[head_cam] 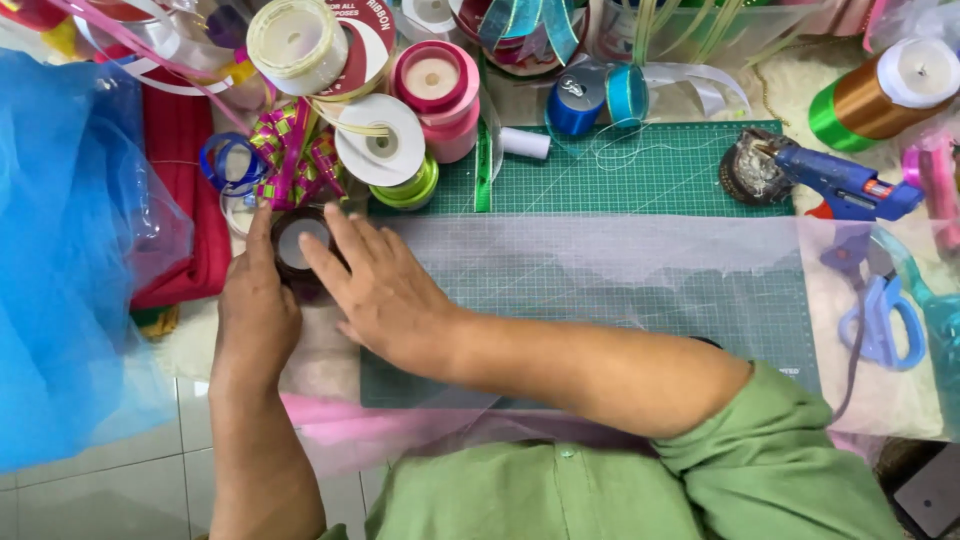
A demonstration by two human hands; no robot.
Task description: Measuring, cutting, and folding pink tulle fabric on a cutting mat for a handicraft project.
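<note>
At nine o'clock on the green gridded cutting mat (pixel 640 170), both hands close around a dark round ribbon spool (pixel 300 245): left hand (pixel 255 310) fingers pressed alongside it, right hand (pixel 385 295) fingers spread over its edge. Judging by this, the spool is being gripped; freeing its ribbon end seemingly calls for a fingertip pinch.

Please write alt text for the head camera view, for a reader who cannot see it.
Both hands, left hand and right hand, grip a dark ribbon spool at the left edge of a green cutting mat covered by sheer fabric. Ribbon rolls, a glue gun and scissors lie around.
</note>
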